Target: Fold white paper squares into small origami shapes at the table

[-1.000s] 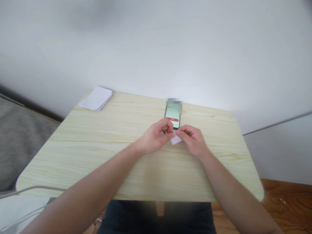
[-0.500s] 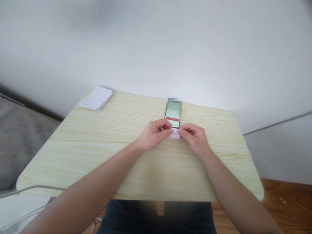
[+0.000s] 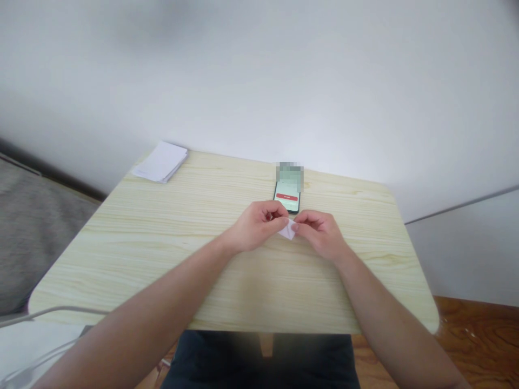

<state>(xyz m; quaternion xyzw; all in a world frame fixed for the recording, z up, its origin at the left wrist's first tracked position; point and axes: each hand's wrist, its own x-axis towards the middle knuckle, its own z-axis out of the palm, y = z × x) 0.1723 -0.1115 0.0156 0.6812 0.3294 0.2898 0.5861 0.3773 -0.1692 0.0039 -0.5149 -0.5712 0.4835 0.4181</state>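
Observation:
Between my two hands is a small piece of folded white paper [image 3: 287, 229], with a crease line showing on its face. My left hand [image 3: 259, 225] pinches its upper left part between thumb and fingers. On the other side, my right hand [image 3: 318, 231] grips the right edge with the thumb on top. Fingers hide parts of the paper's edges. Just beyond the hands lies a phone [image 3: 287, 202], its lit screen showing a red bar and its top blurred out.
A stack of white paper sheets [image 3: 161, 162] lies at the far left of the wooden table [image 3: 170, 232]. A white wall [image 3: 259, 81] rises behind the table. A cable [image 3: 60, 309] runs by the front left corner.
The folded paper has turned and tilted, its lower corner now nearer me. My right hand has moved slightly left, closer to my left hand. The phone and paper stack stay put.

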